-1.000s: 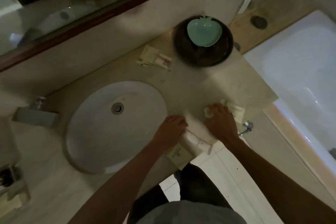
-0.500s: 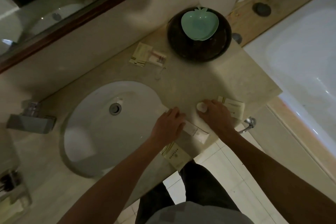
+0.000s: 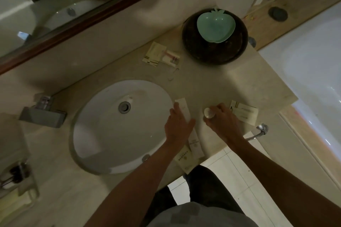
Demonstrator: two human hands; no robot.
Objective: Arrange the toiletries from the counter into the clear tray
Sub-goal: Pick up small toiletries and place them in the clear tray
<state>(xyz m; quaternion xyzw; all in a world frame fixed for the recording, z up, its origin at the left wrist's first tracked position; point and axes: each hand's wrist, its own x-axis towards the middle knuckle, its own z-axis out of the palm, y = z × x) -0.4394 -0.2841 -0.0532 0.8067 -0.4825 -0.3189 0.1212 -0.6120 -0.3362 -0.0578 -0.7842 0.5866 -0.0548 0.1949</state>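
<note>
- Resting flat on the counter (image 3: 217,86), the left hand (image 3: 178,127) lies with fingers released and spread over a long white packet (image 3: 183,109) beside the sink (image 3: 120,125).
- Right hand (image 3: 221,122): fingers clenched around a small round white container (image 3: 209,113), held just above or on the counter; contact cannot be told.
- Cream sachets (image 3: 244,112) lie just right of the right hand, near the counter's edge.
- Two more packets (image 3: 190,151) lie at the front edge, partly under the left wrist.
- A further group of sachets (image 3: 160,55) lies at the back of the counter, near the wall and well apart from both hands.
- A green apple-shaped dish (image 3: 215,26) sits inside a dark round bowl (image 3: 215,49) at the back right corner.
- A mirror (image 3: 46,5) above reflects the hands.
</note>
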